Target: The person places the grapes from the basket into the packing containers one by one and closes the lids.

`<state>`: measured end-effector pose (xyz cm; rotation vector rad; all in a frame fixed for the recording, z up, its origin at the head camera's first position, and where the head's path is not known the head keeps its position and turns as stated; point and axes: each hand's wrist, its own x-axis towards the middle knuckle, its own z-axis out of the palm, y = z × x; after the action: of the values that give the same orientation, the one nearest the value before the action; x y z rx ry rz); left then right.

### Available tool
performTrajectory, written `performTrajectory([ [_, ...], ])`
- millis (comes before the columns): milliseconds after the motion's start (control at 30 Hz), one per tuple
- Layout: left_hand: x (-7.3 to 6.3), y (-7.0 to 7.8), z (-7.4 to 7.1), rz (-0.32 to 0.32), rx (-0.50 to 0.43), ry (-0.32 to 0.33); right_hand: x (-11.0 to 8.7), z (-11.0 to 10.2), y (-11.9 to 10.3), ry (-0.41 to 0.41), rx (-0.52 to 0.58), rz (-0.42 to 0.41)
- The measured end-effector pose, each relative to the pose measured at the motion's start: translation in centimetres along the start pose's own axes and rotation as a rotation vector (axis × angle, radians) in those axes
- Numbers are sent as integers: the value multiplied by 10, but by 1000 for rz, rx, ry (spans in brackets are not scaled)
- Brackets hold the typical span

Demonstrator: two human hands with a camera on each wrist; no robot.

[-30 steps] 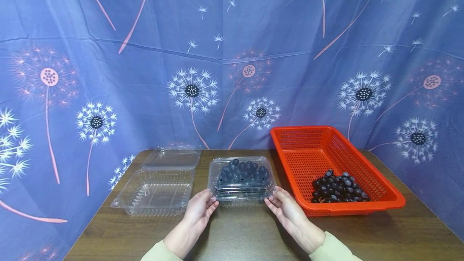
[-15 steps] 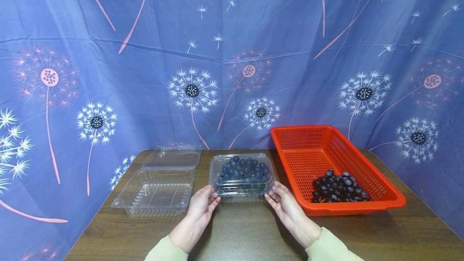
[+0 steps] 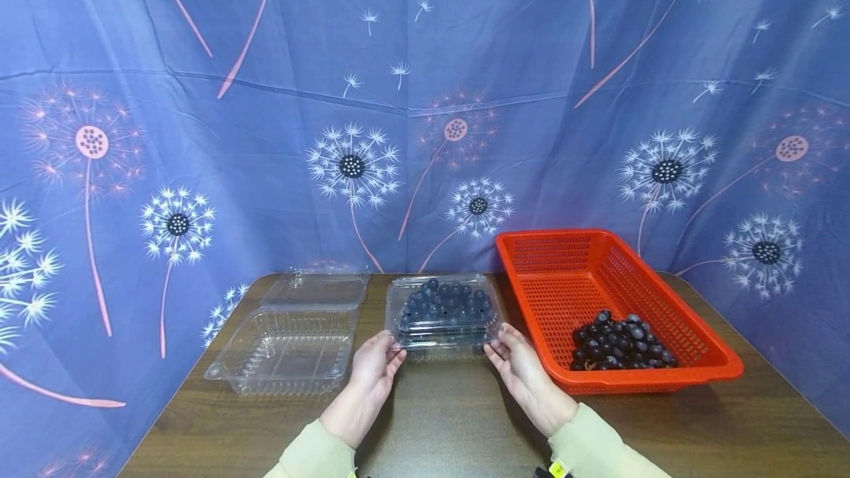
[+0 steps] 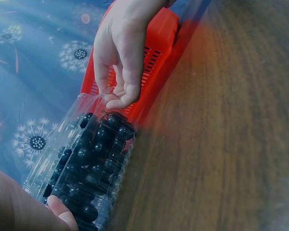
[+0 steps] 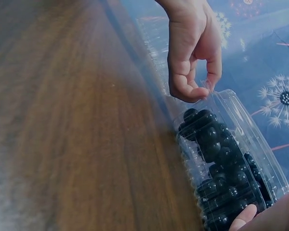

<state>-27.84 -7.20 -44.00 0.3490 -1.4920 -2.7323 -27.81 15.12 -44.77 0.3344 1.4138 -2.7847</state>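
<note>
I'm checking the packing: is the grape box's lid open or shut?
Shut: the lid lies down over the boxed grapes; whether its corners are latched, I cannot tell.

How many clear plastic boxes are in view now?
2. The open box is on the left of the table; the closed box, with grapes inside, is held by the left hand and right hand. No sign of hidden ones.

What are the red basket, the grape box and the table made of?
The basket looks like molded plastic, slightly shiny, with rows of holes. The grape box seems thin, clear plastic: the grapes show through and its ridges glint. The table looks like smooth wood with streaky grain, maybe a printed top.
</note>
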Motion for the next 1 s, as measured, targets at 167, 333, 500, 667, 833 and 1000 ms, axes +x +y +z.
performTrajectory([
  [167, 5, -2, 2, 10, -16, 17, 5, 2, 0, 12, 9, -7],
  [333, 11, -3, 5, 16, -31, 41, 8, 4, 0, 9, 21, -19],
  [500, 16, -4, 7, 23, -47, 81, 12, 6, 1, 5, 40, -33],
  [667, 20, -4, 11, 30, -64, 118, 16, 7, 2, 17, 55, -37],
  [833, 26, -5, 16, 35, -78, 155, 20, 8, 1, 31, 74, -39],
  [1000, 31, -5, 20, 36, -100, 196, 25, 11, 1, 40, 97, -41],
])
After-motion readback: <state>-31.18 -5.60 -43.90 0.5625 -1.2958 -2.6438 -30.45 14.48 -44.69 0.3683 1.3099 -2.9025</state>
